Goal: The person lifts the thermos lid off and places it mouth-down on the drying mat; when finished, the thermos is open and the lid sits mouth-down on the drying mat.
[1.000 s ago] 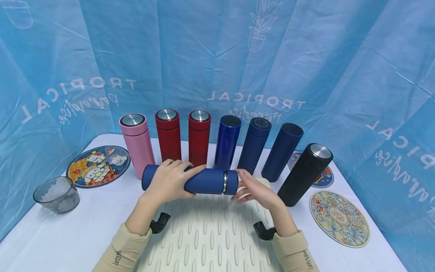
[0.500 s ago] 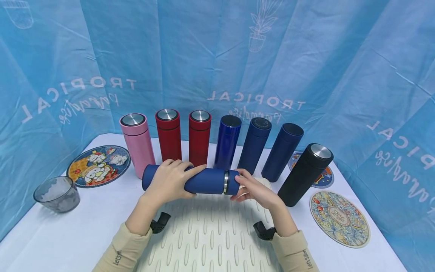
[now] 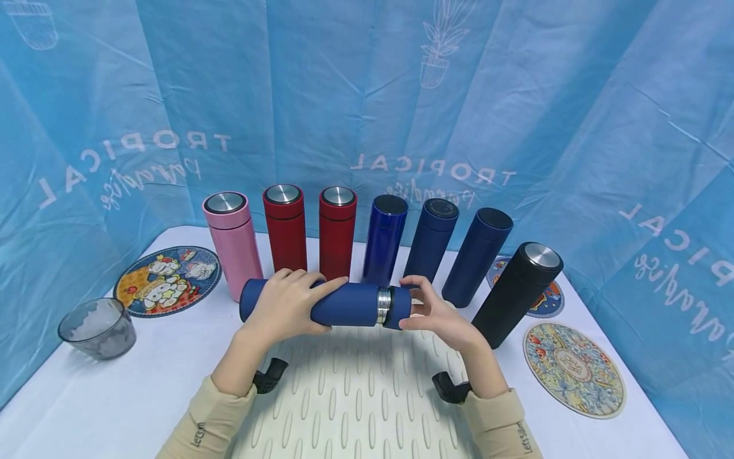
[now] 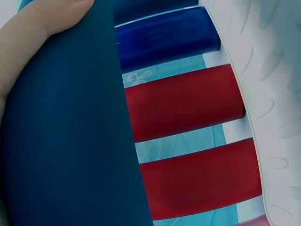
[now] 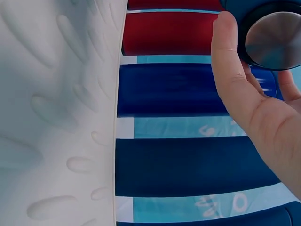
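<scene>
The work in hand looks partway through: the lid of the blue flask is standing off the body, and a bright metal neck is showing in the gap. The lid is sitting neither closed down nor clear of the flask, so its full parting or full seating is, as far as can be judged, what is lacking. Whether any thread is biting inside is not showing.

The flask is lying sideways, roughly level, between the two hands and over the pale textured board. The left hand is clasping the body from above, back of the hand uppermost, its fingers wrapping over the far side; the base is poking out to the left of them. The right hand is reaching in from the other end and pinching the lid, one finger above it and one below. In the right wrist view, the lid's round metal end is facing back toward the palm, with fingers on both sides of it.

Beyond the fingers, capped flasks are standing in a row on the desk: a pink flask past the left fingers, a glossy blue flask straight beyond the lid, a black flask to the right of the right fingers.
</scene>
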A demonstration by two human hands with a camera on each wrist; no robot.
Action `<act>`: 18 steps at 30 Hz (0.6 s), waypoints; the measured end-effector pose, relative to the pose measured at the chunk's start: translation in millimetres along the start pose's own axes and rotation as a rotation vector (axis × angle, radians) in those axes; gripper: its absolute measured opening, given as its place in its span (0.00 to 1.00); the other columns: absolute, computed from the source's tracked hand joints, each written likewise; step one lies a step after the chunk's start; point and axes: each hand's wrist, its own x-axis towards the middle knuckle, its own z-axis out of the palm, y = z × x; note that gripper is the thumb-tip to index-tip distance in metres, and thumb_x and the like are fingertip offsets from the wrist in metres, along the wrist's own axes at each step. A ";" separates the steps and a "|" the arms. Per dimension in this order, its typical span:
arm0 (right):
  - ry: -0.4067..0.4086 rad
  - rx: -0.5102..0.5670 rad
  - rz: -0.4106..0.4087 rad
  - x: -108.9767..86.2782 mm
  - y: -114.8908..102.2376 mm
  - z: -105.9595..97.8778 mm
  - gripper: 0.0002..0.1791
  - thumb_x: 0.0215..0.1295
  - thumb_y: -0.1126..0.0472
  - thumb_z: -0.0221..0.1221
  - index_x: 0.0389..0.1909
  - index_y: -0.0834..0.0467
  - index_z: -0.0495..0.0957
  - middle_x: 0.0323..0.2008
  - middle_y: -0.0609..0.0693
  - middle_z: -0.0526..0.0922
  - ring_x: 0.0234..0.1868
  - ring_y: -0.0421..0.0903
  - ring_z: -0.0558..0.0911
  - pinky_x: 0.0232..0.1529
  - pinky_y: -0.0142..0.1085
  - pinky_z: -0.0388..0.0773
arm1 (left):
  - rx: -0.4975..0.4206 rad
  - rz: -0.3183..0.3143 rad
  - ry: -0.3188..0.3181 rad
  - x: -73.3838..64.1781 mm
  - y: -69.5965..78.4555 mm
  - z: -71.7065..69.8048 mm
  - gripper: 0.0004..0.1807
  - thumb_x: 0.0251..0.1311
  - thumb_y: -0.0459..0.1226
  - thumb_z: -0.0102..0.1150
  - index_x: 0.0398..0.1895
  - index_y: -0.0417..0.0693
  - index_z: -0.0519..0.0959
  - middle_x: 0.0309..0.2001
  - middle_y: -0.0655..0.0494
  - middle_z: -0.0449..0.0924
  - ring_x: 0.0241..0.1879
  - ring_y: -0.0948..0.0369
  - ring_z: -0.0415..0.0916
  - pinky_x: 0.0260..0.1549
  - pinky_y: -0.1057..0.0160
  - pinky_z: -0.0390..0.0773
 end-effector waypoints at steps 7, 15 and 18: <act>0.025 -0.064 -0.049 -3.2 -3.1 -3.1 0.40 0.48 0.65 0.64 0.59 0.53 0.51 0.58 0.62 0.57 0.53 0.56 0.68 0.47 0.43 0.74 | -0.025 -0.004 0.025 -0.5 -2.1 0.6 0.45 0.28 0.60 0.72 0.59 0.63 0.72 0.41 0.54 0.80 0.39 0.53 0.78 0.42 0.51 0.75; 0.030 -0.071 -0.063 -3.3 -2.9 -4.9 0.43 0.47 0.66 0.65 0.61 0.53 0.51 0.58 0.62 0.58 0.51 0.55 0.69 0.46 0.43 0.75 | -0.035 -0.035 0.065 -1.2 -5.0 -2.5 0.46 0.27 0.59 0.73 0.59 0.62 0.72 0.42 0.52 0.80 0.40 0.53 0.77 0.42 0.50 0.75; 0.031 -0.072 -0.067 -3.0 -3.4 -5.0 0.43 0.47 0.66 0.66 0.61 0.54 0.50 0.58 0.62 0.58 0.51 0.55 0.70 0.46 0.43 0.75 | -0.039 -0.054 0.083 -1.7 -5.8 -4.4 0.46 0.28 0.59 0.73 0.60 0.62 0.71 0.43 0.52 0.80 0.41 0.52 0.77 0.42 0.50 0.75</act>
